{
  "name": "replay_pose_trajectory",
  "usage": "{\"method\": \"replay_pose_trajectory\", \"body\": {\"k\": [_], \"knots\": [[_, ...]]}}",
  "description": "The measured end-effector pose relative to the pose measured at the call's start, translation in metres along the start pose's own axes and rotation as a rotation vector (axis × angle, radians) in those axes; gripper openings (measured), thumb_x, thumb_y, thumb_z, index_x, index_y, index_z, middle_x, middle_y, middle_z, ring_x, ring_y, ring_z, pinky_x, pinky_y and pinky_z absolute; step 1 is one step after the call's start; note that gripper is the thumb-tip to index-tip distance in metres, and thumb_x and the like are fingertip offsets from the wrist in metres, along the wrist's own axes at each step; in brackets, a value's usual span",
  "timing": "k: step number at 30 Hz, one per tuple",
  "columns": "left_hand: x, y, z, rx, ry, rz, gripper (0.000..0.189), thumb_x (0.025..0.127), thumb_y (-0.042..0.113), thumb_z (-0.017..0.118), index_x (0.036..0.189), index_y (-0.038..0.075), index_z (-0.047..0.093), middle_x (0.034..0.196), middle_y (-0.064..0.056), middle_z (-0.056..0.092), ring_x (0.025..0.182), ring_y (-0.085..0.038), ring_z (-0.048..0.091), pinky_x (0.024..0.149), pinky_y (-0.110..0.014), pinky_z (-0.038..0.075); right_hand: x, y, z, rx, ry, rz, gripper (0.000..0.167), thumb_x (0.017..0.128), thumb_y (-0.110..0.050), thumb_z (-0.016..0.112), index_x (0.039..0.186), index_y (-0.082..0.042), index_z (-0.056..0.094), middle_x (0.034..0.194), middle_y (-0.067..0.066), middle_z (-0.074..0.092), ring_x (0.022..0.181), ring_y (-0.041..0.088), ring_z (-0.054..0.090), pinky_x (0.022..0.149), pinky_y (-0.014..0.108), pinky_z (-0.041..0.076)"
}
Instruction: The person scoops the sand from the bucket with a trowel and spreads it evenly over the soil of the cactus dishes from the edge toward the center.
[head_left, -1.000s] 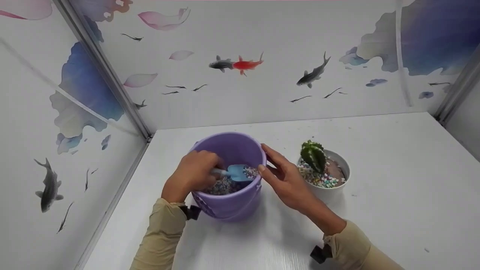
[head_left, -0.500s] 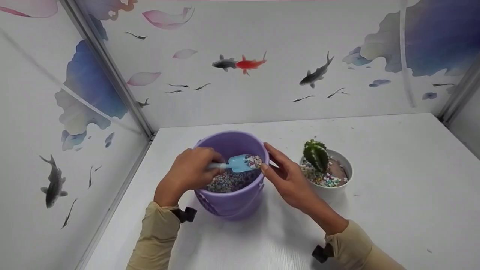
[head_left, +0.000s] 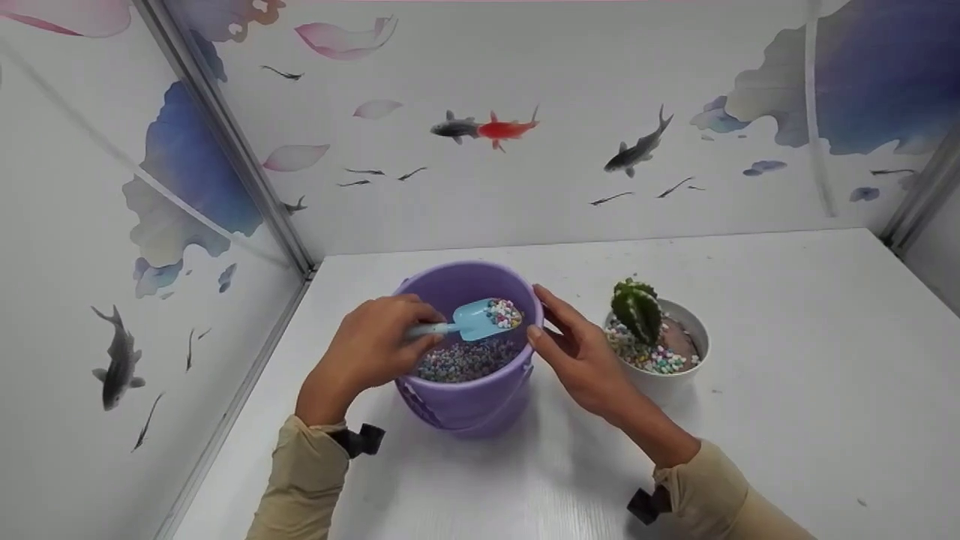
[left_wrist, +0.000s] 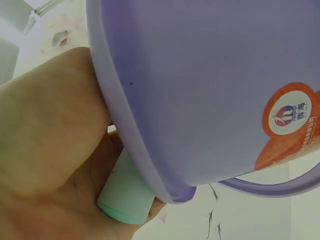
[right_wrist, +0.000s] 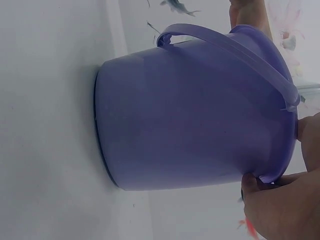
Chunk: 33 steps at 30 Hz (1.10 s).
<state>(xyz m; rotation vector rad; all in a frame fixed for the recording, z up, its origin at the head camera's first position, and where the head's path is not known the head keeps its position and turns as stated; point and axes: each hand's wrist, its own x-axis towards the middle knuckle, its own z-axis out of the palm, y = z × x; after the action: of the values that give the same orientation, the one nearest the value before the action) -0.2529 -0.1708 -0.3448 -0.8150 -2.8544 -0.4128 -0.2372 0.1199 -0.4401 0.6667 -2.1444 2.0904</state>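
Observation:
Over the open top of a purple bucket [head_left: 469, 411], my left hand [head_left: 373, 341] grips the handle of a light blue scoop [head_left: 471, 321]. Small multicoloured pebbles [head_left: 505, 313] are heaped at the scoop's tip. In the left wrist view the pale handle end [left_wrist: 128, 195] pokes out of the palm beside the rim. My right hand [head_left: 581, 365] holds the bucket's right rim, thumb on the near side and fingers on the far side. More pebbles [head_left: 463, 361] cover the bucket's bottom. The right wrist view shows the bucket wall [right_wrist: 190, 120] with its handle hanging down.
Right of the bucket stands a white pot [head_left: 660, 386] holding a green cactus-like plant [head_left: 636, 309], with coloured pebbles and a bare brown patch around it. A few stray bits lie on the white table [head_left: 795, 375]. Panels printed with fish [head_left: 506, 129] enclose the back and sides.
The left hand has raised the scoop with its pebbles from inside the bucket to about rim height, drawing slightly left. The right hand keeps its hold on the rim.

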Motion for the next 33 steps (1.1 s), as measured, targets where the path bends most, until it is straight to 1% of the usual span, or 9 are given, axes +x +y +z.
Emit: {"method": "replay_pose_trajectory", "body": {"k": [7, 13, 17, 20, 22, 24, 27, 29, 33], "knots": [[-0.005, 0.0, 0.002, -0.011, 0.066, 0.02, 0.02, 0.098, 0.024, 0.082, 0.116, 0.016, 0.084, 0.107, 0.0, 0.079, 0.094, -0.022, 0.073, 0.089, -0.048, 0.059, 0.0, -0.002, -0.002, -0.027, -0.005, 0.011, 0.069, 0.111, -0.024, 0.064, 0.17, -0.009, 0.032, 0.177, 0.008, 0.033, 0.163, 0.026, 0.037, 0.117, 0.024, 0.047], [-0.007, 0.003, 0.002, -0.01, 0.112, 0.04, 0.019, 0.097, 0.023, 0.083, 0.115, 0.017, 0.084, 0.106, 0.001, 0.078, 0.091, -0.021, 0.072, 0.087, -0.048, 0.059, -0.003, -0.002, -0.006, -0.046, -0.002, -0.006, 0.065, 0.11, -0.023, 0.066, 0.168, -0.01, 0.039, 0.171, 0.005, 0.044, 0.159, 0.025, 0.045, 0.116, 0.024, 0.048], [-0.008, 0.005, 0.001, -0.005, 0.135, 0.055, 0.02, 0.097, 0.023, 0.083, 0.116, 0.017, 0.083, 0.107, 0.0, 0.079, 0.091, -0.021, 0.073, 0.087, -0.048, 0.059, -0.009, -0.001, -0.01, -0.092, -0.011, -0.042, 0.062, 0.11, -0.024, 0.066, 0.166, -0.013, 0.042, 0.168, 0.003, 0.049, 0.156, 0.022, 0.05, 0.12, 0.03, 0.046], [-0.009, 0.008, 0.001, 0.0, 0.145, 0.065, 0.021, 0.097, 0.024, 0.083, 0.116, 0.017, 0.083, 0.107, 0.0, 0.079, 0.092, -0.021, 0.073, 0.087, -0.048, 0.059, -0.016, -0.001, -0.014, -0.128, -0.027, -0.069, 0.059, 0.111, -0.022, 0.064, 0.166, -0.016, 0.043, 0.167, 0.002, 0.05, 0.154, 0.021, 0.051, 0.122, 0.038, 0.046], [-0.008, 0.011, 0.0, 0.007, 0.152, 0.079, 0.021, 0.097, 0.024, 0.083, 0.116, 0.017, 0.083, 0.107, 0.0, 0.079, 0.09, -0.02, 0.073, 0.086, -0.047, 0.059, -0.023, -0.002, -0.017, -0.154, -0.039, -0.076, 0.059, 0.112, -0.022, 0.063, 0.166, -0.017, 0.042, 0.166, 0.001, 0.051, 0.154, 0.02, 0.051, 0.122, 0.04, 0.046], [-0.008, 0.014, 0.0, 0.012, 0.161, 0.091, 0.021, 0.097, 0.025, 0.083, 0.116, 0.017, 0.083, 0.105, 0.001, 0.078, 0.087, -0.019, 0.072, 0.083, -0.047, 0.059, -0.031, -0.002, -0.021, -0.191, -0.047, -0.068, 0.057, 0.112, -0.023, 0.062, 0.166, -0.02, 0.043, 0.166, -0.001, 0.052, 0.154, 0.019, 0.052, 0.122, 0.038, 0.046], [-0.008, 0.019, -0.001, 0.014, 0.172, 0.108, 0.022, 0.097, 0.027, 0.083, 0.116, 0.017, 0.083, 0.105, 0.002, 0.078, 0.084, -0.018, 0.071, 0.08, -0.045, 0.059, -0.041, -0.004, -0.027, -0.244, -0.061, -0.042, 0.055, 0.112, -0.027, 0.063, 0.164, -0.027, 0.045, 0.164, -0.003, 0.054, 0.152, 0.017, 0.054, 0.12, 0.03, 0.047], [-0.007, 0.022, -0.001, 0.011, 0.174, 0.113, 0.022, 0.097, 0.028, 0.083, 0.116, 0.018, 0.083, 0.105, 0.003, 0.079, 0.084, -0.017, 0.071, 0.079, -0.043, 0.058, -0.047, -0.004, -0.032, -0.276, -0.07, -0.031, 0.053, 0.111, -0.028, 0.064, 0.162, -0.03, 0.048, 0.162, -0.005, 0.056, 0.151, 0.016, 0.055, 0.119, 0.027, 0.047], [-0.005, 0.029, 0.001, 0.008, 0.166, 0.124, 0.022, 0.098, 0.028, 0.082, 0.117, 0.019, 0.083, 0.105, 0.004, 0.078, 0.085, -0.015, 0.07, 0.077, -0.039, 0.057, -0.057, -0.004, -0.043, -0.316, -0.078, -0.035, 0.047, 0.111, -0.026, 0.065, 0.156, -0.029, 0.055, 0.157, -0.006, 0.06, 0.148, 0.015, 0.058, 0.118, 0.026, 0.048]]}}
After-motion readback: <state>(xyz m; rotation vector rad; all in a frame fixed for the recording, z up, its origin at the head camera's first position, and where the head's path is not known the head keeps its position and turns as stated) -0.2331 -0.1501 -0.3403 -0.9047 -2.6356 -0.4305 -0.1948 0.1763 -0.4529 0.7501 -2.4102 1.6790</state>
